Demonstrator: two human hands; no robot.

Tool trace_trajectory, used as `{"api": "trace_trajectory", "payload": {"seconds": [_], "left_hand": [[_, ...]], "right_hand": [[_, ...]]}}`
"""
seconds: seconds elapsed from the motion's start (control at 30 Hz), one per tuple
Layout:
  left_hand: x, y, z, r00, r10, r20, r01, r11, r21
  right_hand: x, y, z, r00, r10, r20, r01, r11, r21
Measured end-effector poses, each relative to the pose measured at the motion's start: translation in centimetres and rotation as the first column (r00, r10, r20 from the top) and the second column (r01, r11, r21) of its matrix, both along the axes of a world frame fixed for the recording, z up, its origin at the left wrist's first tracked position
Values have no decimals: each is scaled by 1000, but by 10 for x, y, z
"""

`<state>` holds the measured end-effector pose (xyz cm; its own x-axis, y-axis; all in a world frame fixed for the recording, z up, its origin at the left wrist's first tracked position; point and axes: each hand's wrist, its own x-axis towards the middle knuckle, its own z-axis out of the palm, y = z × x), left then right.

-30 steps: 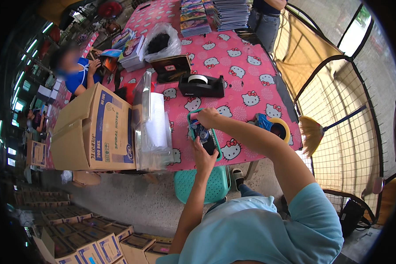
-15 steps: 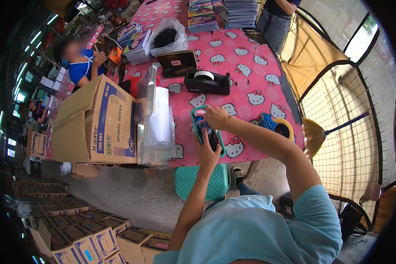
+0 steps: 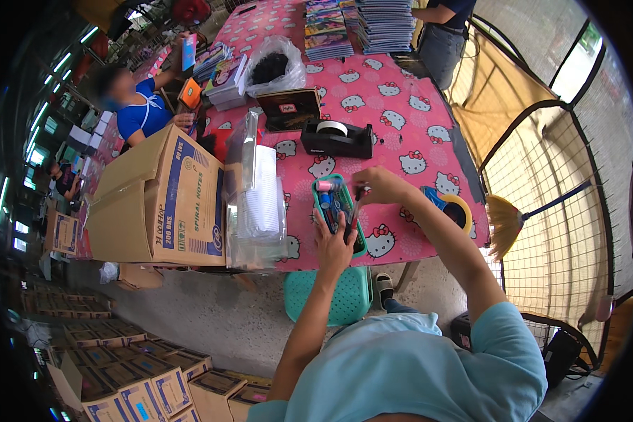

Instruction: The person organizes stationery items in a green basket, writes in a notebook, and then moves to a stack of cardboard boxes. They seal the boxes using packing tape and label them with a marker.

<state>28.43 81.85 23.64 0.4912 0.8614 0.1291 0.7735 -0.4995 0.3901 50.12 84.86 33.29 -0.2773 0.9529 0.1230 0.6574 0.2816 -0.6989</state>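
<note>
Pink cloth printed with white cat faces covers the bench (image 3: 401, 126), and near its near edge sits a small green tray (image 3: 336, 211) holding pens and a pink-capped tube. The left hand (image 3: 334, 246) comes up from below and is clenched on the near end of the green tray, fingers against its rim. The right hand (image 3: 374, 186) hovers just over the right side of the tray, its grip pinched on a dark pen (image 3: 352, 214) that slants down into the tray. Just left of the tray stands a clear plastic bag (image 3: 257, 204) with a stack of white cups inside, and left of that a large brown cardboard box (image 3: 165, 207) with blue print rests at the bench's left near corner. Farther back on the cloth lies a black tape dispenser (image 3: 336, 138) with a white roll, and beyond it a dark flat case (image 3: 288, 109) and a clear bag holding something black (image 3: 273, 67). To the right of the right forearm a yellow-rimmed roll (image 3: 457, 211) lies near the bench's right edge. Stacks of booklets (image 3: 383, 24) fill the far end, where another person stands. A person in a blue top (image 3: 141, 112) sits at the far left. Under the bench edge a green plastic stool (image 3: 348, 295) shows, and a broom (image 3: 513, 221) leans at the right.
</note>
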Motion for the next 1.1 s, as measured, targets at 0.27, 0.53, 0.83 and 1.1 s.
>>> {"api": "trace_trajectory", "payload": {"seconds": [0.27,0.53,0.83,1.1], "left_hand": [[0,33,16,972,136,193,-161,980,120],[19,85,47,894,-432,-119,445,884,140],[17,129,24,922,-136,363,139,990,19],[25,151,2,870,160,467,126,843,-522]], "right_hand": [[33,-108,9,142,-349,-926,402,875,-268],[44,-174,-24,-27,-341,-940,514,802,-306],[-17,-130,-55,552,-721,-418,690,677,-256],[-73,-44,-45,772,-618,-147,628,777,35]]}}
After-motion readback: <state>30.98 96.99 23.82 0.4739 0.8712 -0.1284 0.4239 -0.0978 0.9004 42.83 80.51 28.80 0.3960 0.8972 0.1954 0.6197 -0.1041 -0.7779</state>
